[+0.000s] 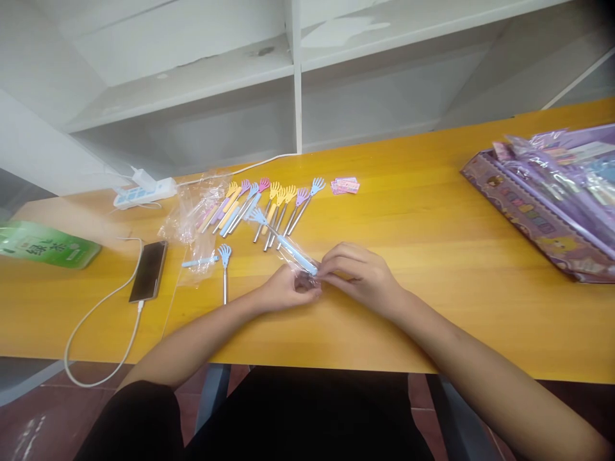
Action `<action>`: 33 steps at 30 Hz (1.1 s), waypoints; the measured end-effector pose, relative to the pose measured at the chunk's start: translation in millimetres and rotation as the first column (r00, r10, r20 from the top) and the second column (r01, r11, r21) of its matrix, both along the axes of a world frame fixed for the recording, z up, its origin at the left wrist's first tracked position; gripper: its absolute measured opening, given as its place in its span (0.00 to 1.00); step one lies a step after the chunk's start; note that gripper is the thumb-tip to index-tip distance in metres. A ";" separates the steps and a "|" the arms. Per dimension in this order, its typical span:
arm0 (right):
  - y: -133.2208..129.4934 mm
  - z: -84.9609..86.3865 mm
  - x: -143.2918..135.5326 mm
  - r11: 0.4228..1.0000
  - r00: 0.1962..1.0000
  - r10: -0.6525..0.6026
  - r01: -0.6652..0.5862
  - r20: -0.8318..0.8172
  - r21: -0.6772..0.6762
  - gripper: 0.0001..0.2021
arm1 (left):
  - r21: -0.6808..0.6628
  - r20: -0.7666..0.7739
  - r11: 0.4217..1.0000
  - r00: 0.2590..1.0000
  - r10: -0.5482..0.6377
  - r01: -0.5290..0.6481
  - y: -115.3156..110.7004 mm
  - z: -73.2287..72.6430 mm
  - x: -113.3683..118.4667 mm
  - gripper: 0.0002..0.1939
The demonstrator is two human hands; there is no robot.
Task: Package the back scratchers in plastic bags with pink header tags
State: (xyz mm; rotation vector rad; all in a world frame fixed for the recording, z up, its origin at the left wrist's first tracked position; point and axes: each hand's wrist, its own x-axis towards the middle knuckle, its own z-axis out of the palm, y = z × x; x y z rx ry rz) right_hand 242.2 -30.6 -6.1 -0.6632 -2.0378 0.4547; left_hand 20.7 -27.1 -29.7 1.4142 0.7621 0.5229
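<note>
1. The left hand point(287, 289) and the right hand point(358, 272) meet near the middle of the yellow desk point(432, 269).
2. Both hands hold one blue scratcher point(288, 246) that sits in a clear wrapper point(294, 256).
3. The left fingers are pinched on the near end of the wrapper.
4. The right fingers are pinched on that same end, just beside the left fingers.
5. The scratcher's little hand-shaped head points away from the person, toward the row of scratchers point(269, 205).
6. That row lies farther back on the desk. Its scratchers are yellow, pink, purple and blue, and they lie side by side.
7. A clear bag point(192, 214) with more scratchers in it lies at the left end of the row.
8. One more blue scratcher point(224, 269) lies alone, left of the hands.
9. A phone point(148, 270) lies face up farther left, with a white cable point(91, 320) plugged in.
10. A white power strip point(144, 191) sits at the back of the desk.
11. A green pack point(45, 244) lies at the far left.
12. A purple box point(538, 218) with shiny wrap sits at the right, well apart from the hands.
13. A small pink card point(344, 186) lies just right of the row.
</note>
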 end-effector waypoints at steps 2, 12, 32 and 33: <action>-1.2 -1.8 -1.3 0.999 1.000 -0.002 0.001 -0.019 -0.037 0.02 | 0.001 -0.011 1.000 1.000 -0.023 0.023 -0.2 1.2 0.1 0.11; -0.8 -1.0 -2.9 0.990 0.999 0.036 -0.034 0.017 -0.140 0.11 | 0.022 0.023 0.997 0.997 -0.072 0.071 6.4 0.3 -2.8 0.17; -2.3 2.0 2.5 0.995 0.999 0.043 -0.041 0.025 -0.090 0.21 | -0.360 0.266 0.869 0.855 0.446 -0.341 21.4 10.1 -2.3 0.21; -1.3 0.5 3.6 0.995 0.999 0.022 -0.018 0.036 -0.096 0.23 | -0.372 0.271 0.863 0.849 0.454 -0.342 21.9 12.2 -2.2 0.21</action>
